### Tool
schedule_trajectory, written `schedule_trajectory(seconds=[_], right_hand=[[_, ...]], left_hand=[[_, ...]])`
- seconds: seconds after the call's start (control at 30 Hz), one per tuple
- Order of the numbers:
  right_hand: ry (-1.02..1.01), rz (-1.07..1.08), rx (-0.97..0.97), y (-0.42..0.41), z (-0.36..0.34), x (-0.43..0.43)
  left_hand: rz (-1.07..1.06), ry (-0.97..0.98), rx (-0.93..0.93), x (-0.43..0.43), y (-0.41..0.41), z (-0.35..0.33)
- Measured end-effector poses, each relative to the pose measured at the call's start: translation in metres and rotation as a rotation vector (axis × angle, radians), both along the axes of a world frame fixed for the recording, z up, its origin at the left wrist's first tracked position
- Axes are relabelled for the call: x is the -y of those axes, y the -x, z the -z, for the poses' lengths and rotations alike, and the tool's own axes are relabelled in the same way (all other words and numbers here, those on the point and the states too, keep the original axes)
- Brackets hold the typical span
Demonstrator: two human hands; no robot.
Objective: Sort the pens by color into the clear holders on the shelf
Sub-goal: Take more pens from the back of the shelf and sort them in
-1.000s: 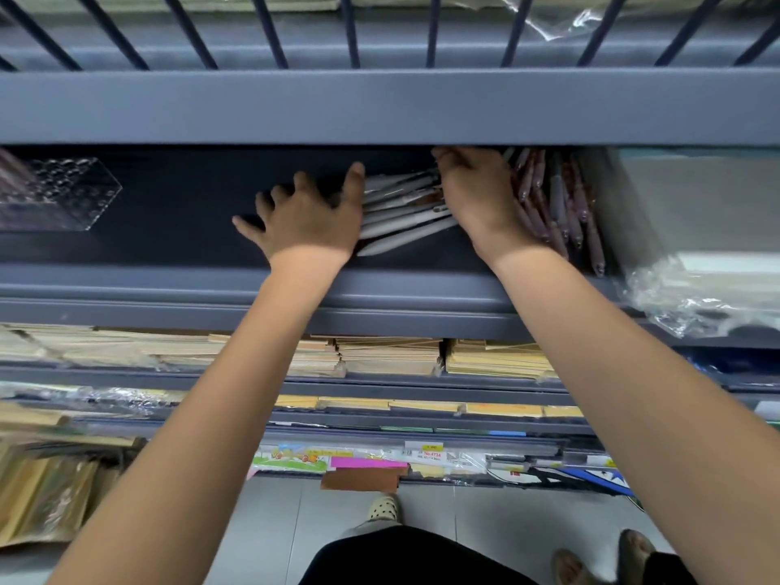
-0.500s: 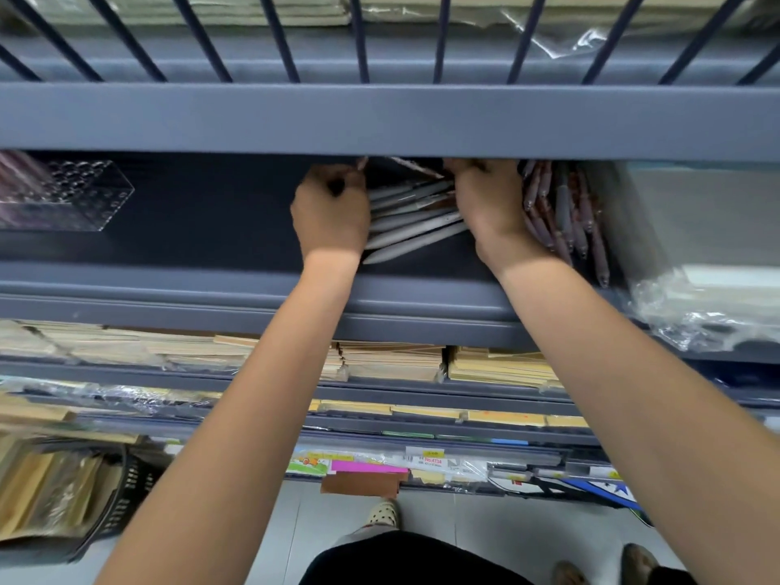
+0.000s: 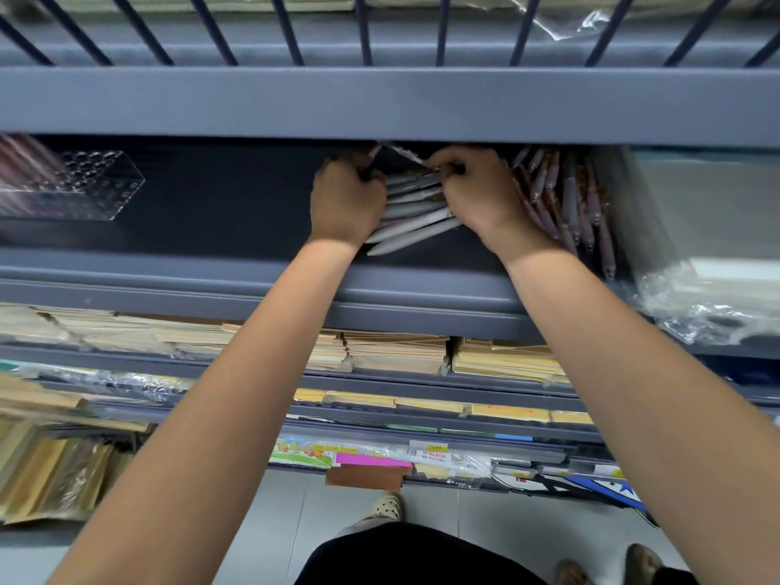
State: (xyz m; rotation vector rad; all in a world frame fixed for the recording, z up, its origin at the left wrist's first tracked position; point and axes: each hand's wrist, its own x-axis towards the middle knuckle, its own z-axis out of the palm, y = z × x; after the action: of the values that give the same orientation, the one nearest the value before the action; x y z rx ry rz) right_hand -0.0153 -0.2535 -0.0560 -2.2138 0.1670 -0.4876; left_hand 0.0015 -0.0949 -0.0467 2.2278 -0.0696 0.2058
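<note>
Pale grey plastic pens (image 3: pixel 415 221) are lying bundled mid-shelf. Your left hand (image 3: pixel 347 200) and right hand (image 3: pixel 477 192) are both curling round them, gathering 1 colour. Next move is likely calling for a lift left to the clear perforated holder (image 3: pixel 84 192).

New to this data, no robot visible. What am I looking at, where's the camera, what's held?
No machine here: a person works bare-handed, and the single picture comes from a camera worn on their head, looking down along both arms. The left hand and right hand reach into a grey metal shelf, both curled round the far ends of a fan of pale grey plastic pens. A bunch of reddish-brown pens lies right of them; a clear perforated plastic holder stands at the left.
</note>
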Motion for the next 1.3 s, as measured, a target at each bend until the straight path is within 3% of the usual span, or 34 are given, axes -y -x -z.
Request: schedule_trajectory(seconds=[0.17, 0.27, 0.47, 0.67, 0.77, 0.9, 1.3], right_hand=[[0.274, -0.087, -0.117, -0.004, -0.002, -0.005], [0.326, -0.09, -0.141, -0.003, -0.003, -0.005], [0.095, 0.065, -0.021, 0.0, -0.004, 0.0], [-0.133, 0.156, 0.043, -0.004, -0.002, 0.005], [-0.024, 0.144, -0.015, -0.009, -0.002, 0.003], [0.133, 0.084, -0.095, -0.012, -0.002, -0.004], [-0.078, 0.118, 0.016, -0.009, -0.001, 0.0]], left_hand=[[-0.062, -0.206, -0.025, -0.003, 0.0, 0.0], [-0.089, -0.263, -0.01, -0.007, -0.003, 0.0], [-0.083, -0.219, 0.005, -0.01, -0.005, 0.0], [-0.051, -0.006, 0.059, -0.014, -0.002, -0.003], [-0.027, -0.006, 0.042, -0.014, -0.004, -0.001], [-0.08, -0.172, 0.0, -0.011, -0.007, 0.0], [0.164, 0.151, 0.064, -0.013, -0.001, 0.002]])
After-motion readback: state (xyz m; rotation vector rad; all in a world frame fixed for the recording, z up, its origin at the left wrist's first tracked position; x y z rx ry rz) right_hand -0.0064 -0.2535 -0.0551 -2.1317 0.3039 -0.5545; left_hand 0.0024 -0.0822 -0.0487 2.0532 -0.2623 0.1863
